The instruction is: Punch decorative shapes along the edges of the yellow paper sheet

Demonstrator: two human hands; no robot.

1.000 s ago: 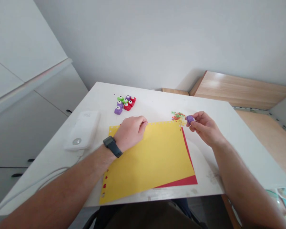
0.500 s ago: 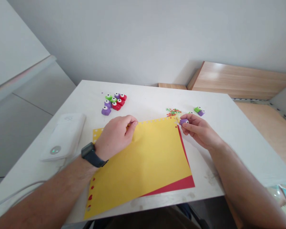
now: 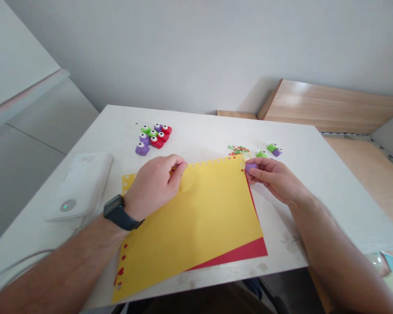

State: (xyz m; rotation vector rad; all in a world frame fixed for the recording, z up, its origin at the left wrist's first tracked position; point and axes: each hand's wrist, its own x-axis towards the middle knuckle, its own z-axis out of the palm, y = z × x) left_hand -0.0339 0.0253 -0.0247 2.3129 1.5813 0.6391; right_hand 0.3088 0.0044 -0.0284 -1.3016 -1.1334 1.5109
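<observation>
A yellow sheet of paper [image 3: 196, 218] lies askew over a red sheet [image 3: 239, 254]; small shapes are cut along its left and far edges. My left hand [image 3: 159, 183], with a dark watch at the wrist, pinches the yellow sheet's far edge near the middle. Between the thumb and fingers of my right hand [image 3: 270, 174] is a small purple craft punch [image 3: 249, 168], right at the sheet's far right corner. Fingers partly cover this punch, so whether paper sits in its slot cannot be made out.
Several purple, green and red punches [image 3: 153, 138] cluster at the back left. A green punch [image 3: 261, 154] and a green-purple pair [image 3: 275, 149] lie at the right. Paper bits [image 3: 238, 151] are heaped behind the sheet. A white device [image 3: 81, 187] with a cable stands left.
My right hand has turned the purple punch slightly and brought it against the sheet's corner; its white eye no longer shows. My left hand keeps its pinch. The view has shifted a little.
</observation>
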